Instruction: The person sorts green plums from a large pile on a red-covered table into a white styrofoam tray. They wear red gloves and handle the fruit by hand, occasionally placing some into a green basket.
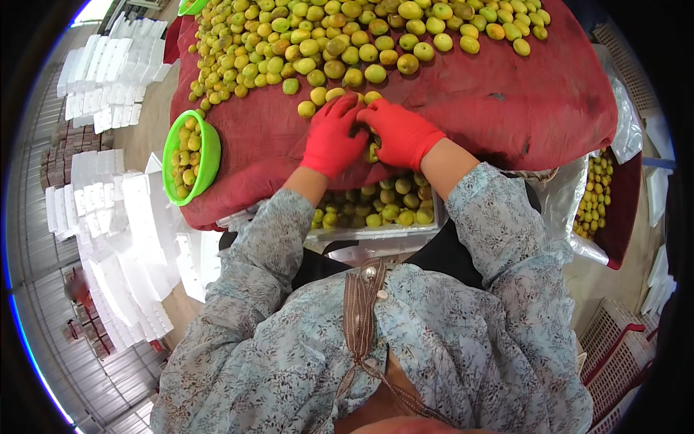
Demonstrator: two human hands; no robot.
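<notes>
My left hand, in a red glove, reaches over the near edge of a heap of yellow-green jujubes on a red cloth. Its fingers curl down and hide what is under them. My right hand, also red-gloved, is bent inward with its fingertips close to the left ones. Jujubes show between the two hands, against the right fingers; whether they are gripped is hidden. Below the hands, under the cloth's edge, sits a lined box with many jujubes in it.
A bright green basket of jujubes stands at the cloth's left edge. Stacks of white foam boxes fill the left floor. More jujubes lie in a plastic-lined container at right, near lattice crates.
</notes>
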